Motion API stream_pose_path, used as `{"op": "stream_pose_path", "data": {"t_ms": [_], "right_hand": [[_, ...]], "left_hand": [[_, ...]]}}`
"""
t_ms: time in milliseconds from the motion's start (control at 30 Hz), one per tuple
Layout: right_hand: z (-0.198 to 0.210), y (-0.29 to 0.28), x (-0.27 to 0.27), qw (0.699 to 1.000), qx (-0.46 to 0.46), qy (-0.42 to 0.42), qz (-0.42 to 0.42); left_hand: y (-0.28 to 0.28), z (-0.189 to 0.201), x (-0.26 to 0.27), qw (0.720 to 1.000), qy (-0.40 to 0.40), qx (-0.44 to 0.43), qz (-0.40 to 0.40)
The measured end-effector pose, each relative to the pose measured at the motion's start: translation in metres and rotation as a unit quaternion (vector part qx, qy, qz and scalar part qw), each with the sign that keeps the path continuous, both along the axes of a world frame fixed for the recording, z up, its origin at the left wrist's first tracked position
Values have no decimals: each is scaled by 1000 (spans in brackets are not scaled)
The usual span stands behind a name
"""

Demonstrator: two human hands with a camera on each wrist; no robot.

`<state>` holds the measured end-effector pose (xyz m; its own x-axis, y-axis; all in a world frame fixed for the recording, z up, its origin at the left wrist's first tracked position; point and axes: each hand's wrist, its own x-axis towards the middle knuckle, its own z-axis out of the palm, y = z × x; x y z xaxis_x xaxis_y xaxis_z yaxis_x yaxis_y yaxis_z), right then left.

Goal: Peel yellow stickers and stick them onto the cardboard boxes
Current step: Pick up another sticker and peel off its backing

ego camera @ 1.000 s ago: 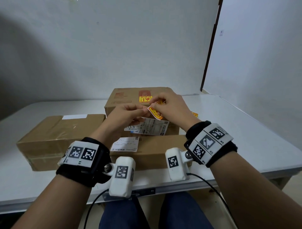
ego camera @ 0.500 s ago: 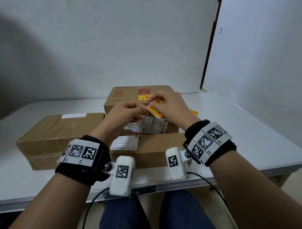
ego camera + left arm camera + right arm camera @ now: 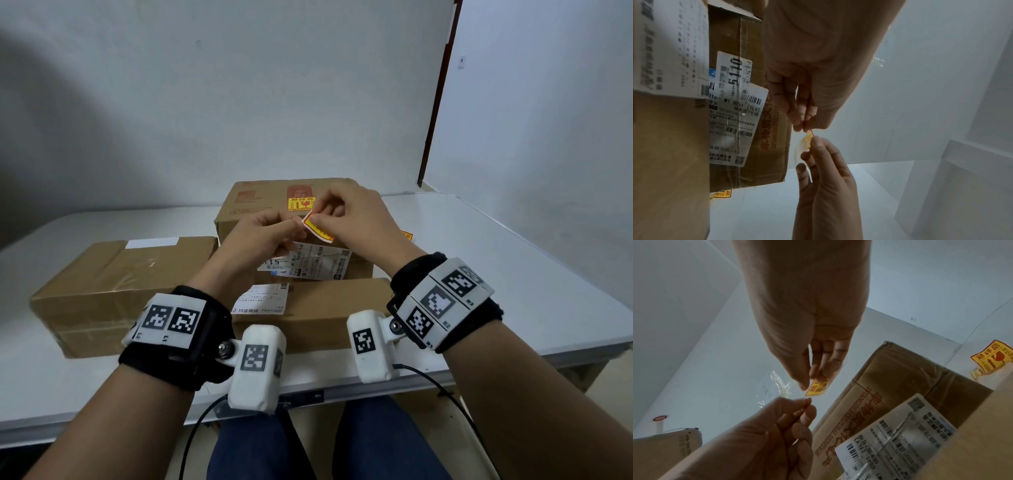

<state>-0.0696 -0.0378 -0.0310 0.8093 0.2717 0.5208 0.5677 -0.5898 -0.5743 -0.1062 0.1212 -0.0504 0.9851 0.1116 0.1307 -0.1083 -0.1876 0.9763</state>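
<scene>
A yellow and red sticker [image 3: 317, 228] is held in the air between both hands, in front of the back cardboard box [image 3: 260, 202]. My right hand [image 3: 320, 219] pinches its upper part [image 3: 816, 387] between thumb and fingers. My left hand [image 3: 297, 229] pinches its near corner with curled fingertips [image 3: 804, 125]. A pale backing curls beside the sticker [image 3: 807, 139]. The back box carries another yellow sticker [image 3: 301, 204] on top. A long box [image 3: 113, 281] lies at the left and a flat box [image 3: 329, 308] sits nearest me.
Loose yellow stickers [image 3: 406, 235] lie on the white table [image 3: 496, 260] right of the back box, also seen in the right wrist view [image 3: 991, 358]. White shipping labels [image 3: 308, 263] cover the box fronts. A wall stands close behind the table.
Both hands keep their pinch on the sticker. They have drifted slightly up and left against the back box, and the sticker's free corner now points more toward the left fingertips.
</scene>
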Motion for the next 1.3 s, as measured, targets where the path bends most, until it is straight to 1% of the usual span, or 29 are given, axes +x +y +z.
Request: {"op": "stream_pose_path", "data": {"t_ms": [100, 267, 467, 600, 733, 967, 1033, 1133, 1200, 1300], "right_hand": [[-1, 0, -2, 998, -18, 50, 14], [1, -1, -4, 997, -21, 75, 12], [3, -3, -7, 994, 0, 109, 16], [5, -5, -11, 994, -15, 109, 17], [7, -4, -12, 996, -35, 87, 1], [3, -4, -10, 997, -21, 68, 8], [0, -6, -9, 997, 5, 78, 13], [-1, -10, -9, 988, 61, 131, 49], [-1, -12, -9, 986, 62, 141, 64], [0, -12, -9, 990, 32, 124, 62]], "left_hand": [[-3, 1, -1, 1000, -13, 3, -6], [-7, 2, -1, 999, -41, 26, 1], [-10, 5, -3, 990, -79, 118, 23], [-12, 8, -4, 984, -78, 160, 33], [-14, 9, -2, 979, -80, 181, 43], [-18, 10, -3, 974, -90, 204, 47], [-16, 10, -3, 976, -87, 197, 40], [-13, 10, -4, 978, -80, 189, 26], [-11, 11, -3, 974, -79, 211, 23], [-13, 13, -3, 960, -80, 267, 24]]}}
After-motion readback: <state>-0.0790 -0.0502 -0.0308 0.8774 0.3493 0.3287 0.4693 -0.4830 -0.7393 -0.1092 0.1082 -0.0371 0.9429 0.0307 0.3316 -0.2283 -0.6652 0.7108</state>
